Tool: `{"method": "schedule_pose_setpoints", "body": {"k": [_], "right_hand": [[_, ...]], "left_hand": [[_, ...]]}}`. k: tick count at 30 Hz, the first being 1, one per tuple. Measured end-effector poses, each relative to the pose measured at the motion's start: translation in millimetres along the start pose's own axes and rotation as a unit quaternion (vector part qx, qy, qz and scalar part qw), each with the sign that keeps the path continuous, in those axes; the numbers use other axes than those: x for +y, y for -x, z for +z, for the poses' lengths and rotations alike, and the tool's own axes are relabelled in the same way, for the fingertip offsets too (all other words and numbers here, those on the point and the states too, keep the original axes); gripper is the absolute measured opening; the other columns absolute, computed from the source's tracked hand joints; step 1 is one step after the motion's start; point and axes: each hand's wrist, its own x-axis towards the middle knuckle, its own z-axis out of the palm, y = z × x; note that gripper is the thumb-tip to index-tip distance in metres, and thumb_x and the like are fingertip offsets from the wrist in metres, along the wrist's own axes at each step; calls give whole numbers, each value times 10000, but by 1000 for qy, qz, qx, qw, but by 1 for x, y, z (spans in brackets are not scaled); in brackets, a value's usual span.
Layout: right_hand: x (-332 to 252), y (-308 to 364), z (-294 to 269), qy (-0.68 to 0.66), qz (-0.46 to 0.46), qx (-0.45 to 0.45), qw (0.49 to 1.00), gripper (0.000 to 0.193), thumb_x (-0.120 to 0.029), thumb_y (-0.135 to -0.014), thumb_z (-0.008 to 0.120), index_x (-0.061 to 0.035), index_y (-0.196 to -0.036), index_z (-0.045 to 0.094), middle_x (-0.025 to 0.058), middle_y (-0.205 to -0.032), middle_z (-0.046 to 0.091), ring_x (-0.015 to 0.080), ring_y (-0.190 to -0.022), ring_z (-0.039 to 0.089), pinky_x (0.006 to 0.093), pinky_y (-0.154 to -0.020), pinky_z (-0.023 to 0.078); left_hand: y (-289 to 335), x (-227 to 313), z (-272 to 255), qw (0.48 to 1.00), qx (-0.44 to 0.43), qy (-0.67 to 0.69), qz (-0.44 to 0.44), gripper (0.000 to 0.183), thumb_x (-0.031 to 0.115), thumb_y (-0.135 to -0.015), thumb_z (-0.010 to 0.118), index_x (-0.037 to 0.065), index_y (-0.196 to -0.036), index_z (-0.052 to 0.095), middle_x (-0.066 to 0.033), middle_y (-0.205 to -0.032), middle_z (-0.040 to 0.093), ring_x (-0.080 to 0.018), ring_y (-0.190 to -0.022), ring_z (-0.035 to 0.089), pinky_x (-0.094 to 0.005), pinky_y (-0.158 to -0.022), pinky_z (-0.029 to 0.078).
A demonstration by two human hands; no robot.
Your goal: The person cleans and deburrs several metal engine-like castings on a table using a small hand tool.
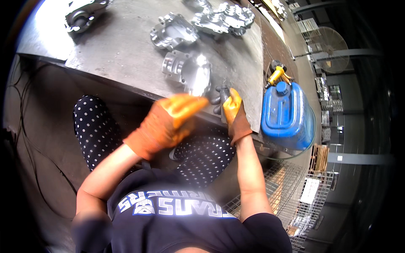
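My right hand (234,110), in an orange glove with dark fingertips, is closed round a dark cylindrical hand tool (225,95). The tool stands nearly upright at the table's near edge, a thin wiry tip pointing away from me. My left hand (171,120), gloved in orange, is raised in front of the edge and smeared by motion; its fingers point right, and whether they hold anything is unclear. Just beyond both hands, a shiny machined metal casting (187,72) with a round hollow lies on the metal table (122,63). No contact between it and either hand is visible.
Behind it sit another casting (174,31) and a cluster of castings (223,19); a darker one (80,19) is at far left. To the right stand a blue jerrycan (284,111), a yellow-handled tool (276,76) and a wire basket (291,189). Cables (27,126) hang at left.
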Motion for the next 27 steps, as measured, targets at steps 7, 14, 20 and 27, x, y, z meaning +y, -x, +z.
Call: {"method": "schedule_pose_setpoints", "body": {"k": [7, 14, 20, 27], "right_hand": [[6, 41, -12, -32, 13, -2, 999, 289, -220, -1085, 453, -46, -1206, 649, 14, -877, 665, 48, -682, 510, 229, -586, 410], [19, 39, -3, -161, 34, -15, 986, 372, -313, -1104, 407, -29, -1274, 577, 156, -912, 693, 175, -685, 644, 287, -640, 510], [22, 24, 14, -265, 66, 28, 962, 481, -441, -1068, 469, -19, -1279, 568, 150, -974, 694, 176, -674, 635, 307, -623, 527], [24, 10, 2, -335, 48, 58, 939, 436, -395, -1053, 498, -57, -1321, 560, 127, -1156, 685, 165, -776, 618, 307, -701, 522]], "left_hand": [[-71, -122, -51, 905, -69, -418, -21, 935, 395, -681, 859, 236, -1508, 454, -23, -1523, 485, -238, -1493, 337, -418, -1268, 197], [-73, -127, -41, 920, -29, -390, -19, 662, 270, -766, 774, 221, -1394, 569, -68, -1291, 638, -275, -1381, 485, -440, -1190, 341], [-36, -63, 4, 924, 48, -369, -90, 703, 221, -772, 760, 130, -1428, 526, -122, -1171, 655, -315, -1253, 564, -468, -1103, 392], [-16, -20, -9, 997, 54, -40, -24, 680, 57, -747, 728, 64, -1400, 541, -132, -1246, 645, -349, -1188, 603, -450, -988, 490]]}}
